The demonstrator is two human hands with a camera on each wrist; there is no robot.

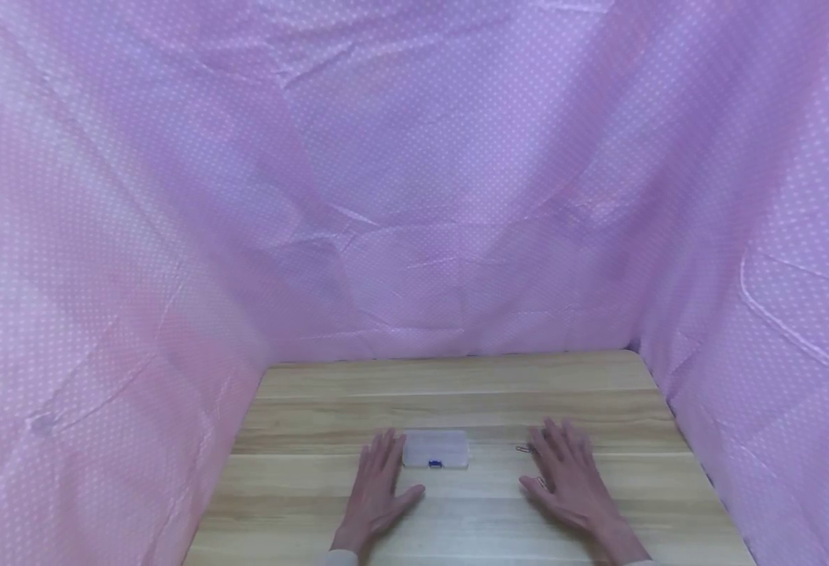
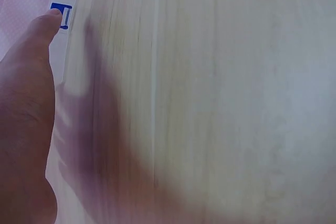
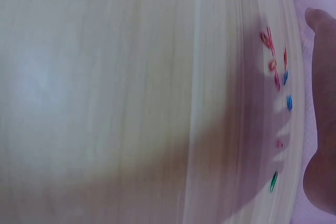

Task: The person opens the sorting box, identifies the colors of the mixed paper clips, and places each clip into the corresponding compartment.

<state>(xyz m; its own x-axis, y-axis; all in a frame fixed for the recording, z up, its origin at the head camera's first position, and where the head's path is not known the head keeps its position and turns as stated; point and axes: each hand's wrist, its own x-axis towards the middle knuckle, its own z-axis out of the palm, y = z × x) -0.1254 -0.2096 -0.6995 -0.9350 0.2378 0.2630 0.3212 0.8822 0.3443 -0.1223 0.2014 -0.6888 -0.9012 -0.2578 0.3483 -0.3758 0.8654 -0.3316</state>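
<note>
A clear plastic box [image 1: 435,446] with a blue latch [image 2: 62,15] lies lid-closed on the wooden table. Just left of it, my left hand [image 1: 377,489] is held palm down, fingers straight and thumb spread, fingertips beside the box's left edge. My right hand [image 1: 571,481] is palm down further right, fingers extended over several paper clips. One paper clip [image 1: 523,449] shows left of its fingers. In the right wrist view red clips [image 3: 270,40], a blue clip [image 3: 289,102] and a green clip [image 3: 273,182] lie scattered beneath it. Neither hand holds anything.
The wood-grain table [image 1: 456,393] has rounded far corners. Pink dotted cloth [image 1: 414,259] hangs close around its back and both sides. Both hands cast shadows on the tabletop.
</note>
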